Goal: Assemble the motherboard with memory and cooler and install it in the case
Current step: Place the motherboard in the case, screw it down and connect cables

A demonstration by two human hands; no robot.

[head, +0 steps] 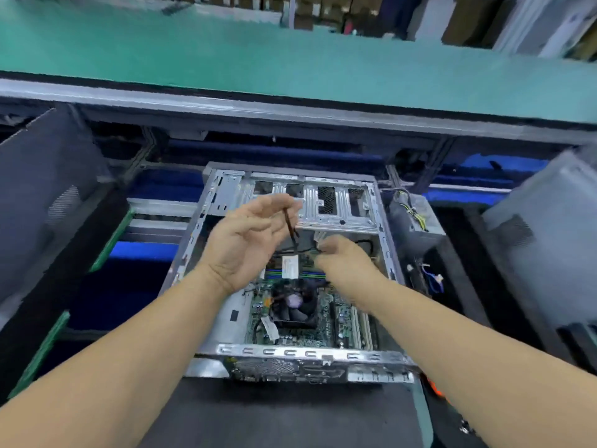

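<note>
— Over the open case, what has each grip got?

— Left hand [245, 240] is raised palm-up above the grey sheet-metal computer case [226, 318], thumb and fingertips pinching a thin dark cable [290, 226] that runs down toward the board. The other fingers are loosely curled. Right hand [342, 257] is lower, inside the case, fingers bunched round what looks like a pale connector at the far edge of the board; it is blurred, so I cannot tell exactly what it grips.

— And the board itself?

— The green printed motherboard [326, 331] lies flat in the case's floor. A square black cooler with a fan and a pale round hub label [295, 305] sits on it, and beyond that lie long memory slots with a white-labelled memory stick [290, 266].

— Textures?

— The case is bare stamped steel with punched slots along its near rim and perforated panels in the drive cage at the far end. It rests on a dark matte bench [274, 415]. A green conveyor belt [290, 59] runs behind.
</note>
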